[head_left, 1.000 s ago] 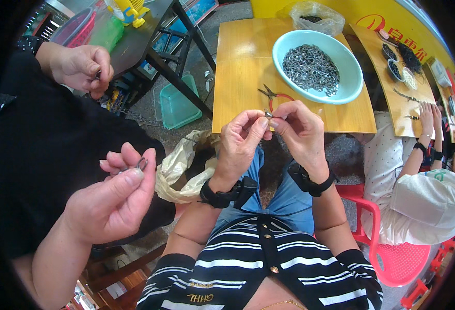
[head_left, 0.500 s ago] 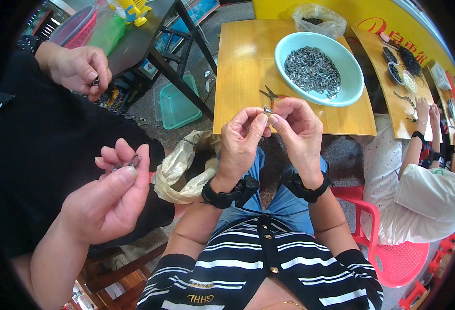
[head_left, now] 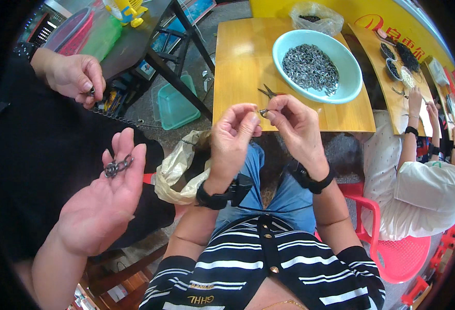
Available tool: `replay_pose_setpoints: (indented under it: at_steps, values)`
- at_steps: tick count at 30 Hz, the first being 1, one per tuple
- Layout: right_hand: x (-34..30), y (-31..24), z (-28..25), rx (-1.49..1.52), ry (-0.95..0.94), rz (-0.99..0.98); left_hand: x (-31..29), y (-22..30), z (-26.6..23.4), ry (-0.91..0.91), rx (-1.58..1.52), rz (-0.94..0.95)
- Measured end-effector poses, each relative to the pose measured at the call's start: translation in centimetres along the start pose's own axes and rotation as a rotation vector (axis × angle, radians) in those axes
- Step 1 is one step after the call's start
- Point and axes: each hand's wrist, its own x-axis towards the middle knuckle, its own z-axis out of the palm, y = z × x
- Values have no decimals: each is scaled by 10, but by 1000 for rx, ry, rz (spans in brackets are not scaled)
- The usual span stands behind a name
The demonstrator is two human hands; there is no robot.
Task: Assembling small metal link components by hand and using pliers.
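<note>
My left hand (head_left: 236,137) and my right hand (head_left: 298,135) meet over the near edge of a wooden table (head_left: 240,62). Fingertips of both are pinched on a small metal link (head_left: 263,112); its exact shape is partly hidden by the fingers. Just beyond my right hand lies a pair of dark-jawed pliers (head_left: 267,91), its handles mostly covered by that hand. Behind it stands a pale turquoise basin (head_left: 352,77) holding a heap of loose metal links (head_left: 310,66).
At left, a co-worker's open palm (head_left: 96,214) carries a few joined links (head_left: 118,166); their other hand (head_left: 77,77) pinches a dark chain. A pale plastic bag (head_left: 173,175) hangs beside my left knee. A green bin (head_left: 178,106) sits on the floor. Another person (head_left: 423,196) works at right.
My hands have shifted slightly left and drawn a little apart, the link still between them. The co-worker's nearer hand has opened out, showing the links on its fingers.
</note>
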Motion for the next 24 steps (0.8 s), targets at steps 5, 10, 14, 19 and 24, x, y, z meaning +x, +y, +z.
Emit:
replay_pose_setpoints:
  at_steps: [5,10,14,19,24]
  values:
    - [21,-9,-16,-215,-167,-290,7,-2,-23,-250,-258,-328]
    - [25,-4,-21,-15,-345,-341,7,-3,-21,-435,-647,-633]
    - [25,-5,-24,-20,-411,-357,5,-13,-21,-460,-729,-638]
    - [3,-9,-15,93,-192,-224,0,-17,-11,-157,-450,-184]
    - [-5,-2,-1,10,-8,-236,-4,-16,0,-62,-412,-167]
